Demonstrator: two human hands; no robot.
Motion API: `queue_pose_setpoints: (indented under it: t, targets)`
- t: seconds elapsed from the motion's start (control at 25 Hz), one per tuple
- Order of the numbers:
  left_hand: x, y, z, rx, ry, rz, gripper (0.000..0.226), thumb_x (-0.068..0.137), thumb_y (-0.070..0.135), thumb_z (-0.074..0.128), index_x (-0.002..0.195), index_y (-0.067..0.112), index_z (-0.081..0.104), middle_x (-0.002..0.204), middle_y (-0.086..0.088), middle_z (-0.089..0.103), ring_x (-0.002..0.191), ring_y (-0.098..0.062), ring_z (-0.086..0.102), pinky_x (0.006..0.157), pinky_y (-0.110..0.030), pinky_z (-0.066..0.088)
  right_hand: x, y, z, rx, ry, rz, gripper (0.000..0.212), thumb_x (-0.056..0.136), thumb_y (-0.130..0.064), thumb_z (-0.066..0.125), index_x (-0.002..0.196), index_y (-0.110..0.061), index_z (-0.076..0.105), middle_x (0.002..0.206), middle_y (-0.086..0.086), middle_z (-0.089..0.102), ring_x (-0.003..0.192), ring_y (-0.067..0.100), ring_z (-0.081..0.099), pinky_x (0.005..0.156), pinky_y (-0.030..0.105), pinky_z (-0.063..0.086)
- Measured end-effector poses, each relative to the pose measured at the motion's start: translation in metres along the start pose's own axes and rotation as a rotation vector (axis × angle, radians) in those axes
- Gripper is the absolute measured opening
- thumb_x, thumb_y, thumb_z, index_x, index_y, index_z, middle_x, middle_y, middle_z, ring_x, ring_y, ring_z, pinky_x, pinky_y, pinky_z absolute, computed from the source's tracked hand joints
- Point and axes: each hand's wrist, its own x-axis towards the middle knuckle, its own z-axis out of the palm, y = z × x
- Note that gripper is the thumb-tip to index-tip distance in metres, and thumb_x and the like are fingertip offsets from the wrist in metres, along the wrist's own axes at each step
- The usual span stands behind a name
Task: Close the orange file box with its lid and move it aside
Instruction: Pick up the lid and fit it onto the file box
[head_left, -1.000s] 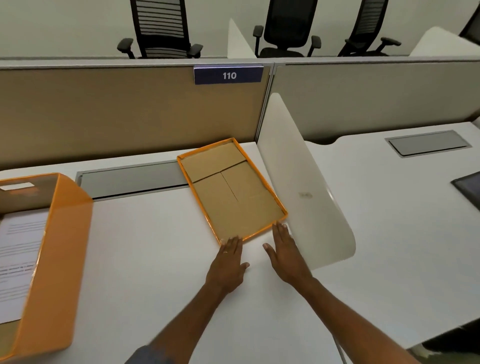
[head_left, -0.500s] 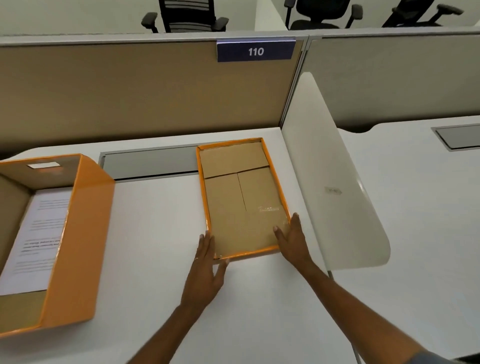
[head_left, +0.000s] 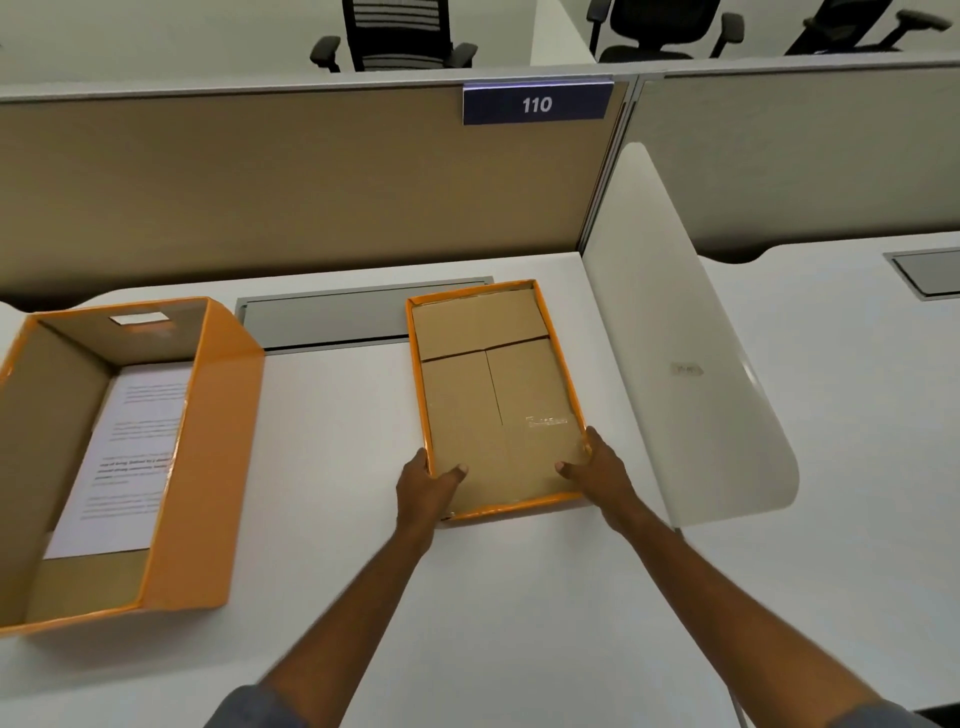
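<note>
My left hand (head_left: 426, 483) and right hand (head_left: 597, 470) grip the near corners of the shallow orange cardboard lid (head_left: 496, 395) lying upturned on the white tabletop (head_left: 337, 467), right of the open orange file box (head_left: 202, 467); it seems light but floppy.

White tabletop (head_left: 519, 597) in the near field. Tan partition panel (head_left: 260, 182) along the far edge, carrying a dark blue "110" sign (head_left: 536, 105). Grey cable hatch (head_left: 332, 317) recessed just below. White curved divider (head_left: 685, 338) standing to the right. Black office chairs (head_left: 395, 34) beyond the partition, against a pale wall.
</note>
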Motion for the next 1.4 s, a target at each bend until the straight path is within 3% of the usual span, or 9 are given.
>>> queue_pose_setpoints:
  t: [0.24, 0.44, 0.6, 0.72, 0.84, 0.96, 1.08, 1.2, 1.4]
  targets:
    - [-0.023, -0.014, -0.029, 0.077, 0.059, 0.16, 0.054, 0.087, -0.009, 0.056, 0.138, 0.006, 0.058, 0.136, -0.011, 0.065, 0.129, -0.027, 0.059, 0.106, -0.046, 0.051, -0.018, -0.008, 0.012, 0.099, 0.074, 0.015, 0.047, 0.089, -0.001, 0.061, 0.134, -0.003, 0.049, 0.13, 0.022, 0.059, 0.117, 0.04, 0.058, 0.092, 0.047, 0.052]
    - [-0.03, -0.019, -0.072, 0.105, 0.127, 0.276, 0.059, 0.081, -0.015, 0.053, 0.134, 0.01, 0.063, 0.128, -0.009, 0.071, 0.119, -0.025, 0.066, 0.095, -0.04, 0.058, -0.043, -0.039, 0.036, 0.178, 0.082, -0.031, 0.021, 0.085, 0.006, 0.051, 0.103, -0.002, 0.057, 0.1, 0.018, 0.058, 0.087, 0.029, 0.053, 0.067, 0.035, 0.043]
    - [-0.041, -0.016, -0.118, 0.082, 0.221, 0.335, 0.064, 0.082, -0.015, 0.049, 0.14, 0.011, 0.058, 0.135, -0.009, 0.067, 0.122, -0.025, 0.065, 0.089, -0.025, 0.053, -0.075, -0.06, 0.05, 0.272, 0.111, -0.091, 0.023, 0.085, 0.004, 0.056, 0.104, -0.006, 0.066, 0.101, 0.007, 0.067, 0.093, 0.025, 0.059, 0.073, 0.035, 0.046]
    - [-0.049, -0.009, -0.16, 0.101, 0.252, 0.43, 0.064, 0.085, -0.012, 0.045, 0.142, 0.015, 0.056, 0.14, -0.004, 0.064, 0.107, -0.014, 0.069, 0.072, -0.006, 0.044, -0.106, -0.083, 0.057, 0.473, 0.065, -0.019, 0.021, 0.092, -0.003, 0.06, 0.102, -0.019, 0.068, 0.106, 0.002, 0.068, 0.101, 0.023, 0.062, 0.07, 0.037, 0.052]
    - [-0.062, 0.003, -0.203, 0.151, 0.212, 0.57, 0.057, 0.094, -0.007, 0.042, 0.147, 0.012, 0.048, 0.146, -0.006, 0.058, 0.121, -0.022, 0.064, 0.088, -0.017, 0.046, -0.144, -0.097, 0.072, 0.572, -0.011, 0.03, 0.033, 0.094, -0.008, 0.061, 0.127, -0.014, 0.063, 0.12, 0.006, 0.069, 0.103, 0.026, 0.064, 0.078, 0.041, 0.055]
    - [-0.08, 0.01, -0.245, 0.371, 0.279, 0.956, 0.057, 0.098, -0.005, 0.036, 0.154, 0.008, 0.035, 0.158, -0.012, 0.043, 0.148, -0.028, 0.038, 0.121, -0.038, 0.033, -0.182, -0.11, 0.092, 0.747, -0.053, 0.006, 0.039, 0.092, -0.007, 0.062, 0.131, -0.008, 0.061, 0.129, 0.012, 0.068, 0.108, 0.029, 0.066, 0.08, 0.041, 0.062]
    - [-0.101, 0.0, -0.273, 0.739, 0.267, 1.521, 0.052, 0.105, 0.011, 0.038, 0.156, 0.007, 0.029, 0.165, -0.011, 0.028, 0.157, -0.024, 0.017, 0.127, -0.047, 0.019, -0.221, -0.124, 0.121, 0.971, -0.035, -0.002, 0.03, 0.093, -0.005, 0.063, 0.122, -0.005, 0.059, 0.126, 0.014, 0.067, 0.102, 0.026, 0.069, 0.063, 0.03, 0.064]
    - [-0.121, -0.016, -0.279, 1.031, 0.149, 1.656, 0.07, 0.104, 0.043, 0.044, 0.159, 0.009, 0.016, 0.169, -0.011, 0.014, 0.158, -0.025, 0.006, 0.128, -0.047, 0.012, -0.251, -0.138, 0.154, 1.063, -0.025, -0.002, 0.046, 0.093, -0.006, 0.063, 0.137, 0.0, 0.05, 0.126, 0.017, 0.064, 0.095, 0.024, 0.068, 0.068, 0.028, 0.065]
    - [-0.122, -0.008, -0.312, 1.089, 0.237, 1.737, 0.081, 0.088, -0.006, 0.054, 0.159, 0.01, 0.017, 0.167, -0.012, 0.022, 0.156, -0.028, 0.018, 0.127, -0.051, 0.015, -0.283, -0.163, 0.179, 1.063, -0.112, -0.093, 0.055, 0.094, -0.015, 0.067, 0.144, -0.004, 0.046, 0.139, 0.017, 0.06, 0.079, 0.02, 0.076, 0.061, 0.028, 0.065]
